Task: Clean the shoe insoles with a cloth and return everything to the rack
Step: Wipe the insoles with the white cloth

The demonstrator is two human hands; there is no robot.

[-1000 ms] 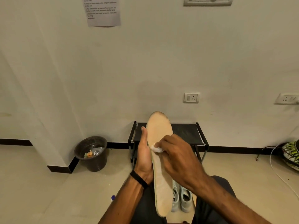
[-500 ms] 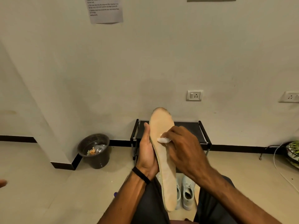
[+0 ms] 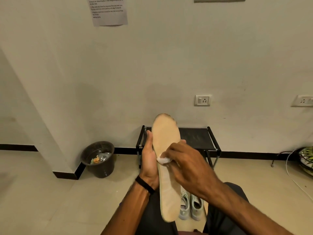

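A pale wall fills most of the view, with a printed sheet stuck near the top and two sockets lower on the right. Against it on the tiled floor stands a black shoe rack, and to its left a dark bin with rubbish inside. A pair of white shoes sits on the floor between the person's knees. The tan insole is held upright in front of the rack. The left hand grips its left edge, fingers wrapped behind. The right hand pinches a small white cloth with curled fingers, pressing it against the insole's middle.
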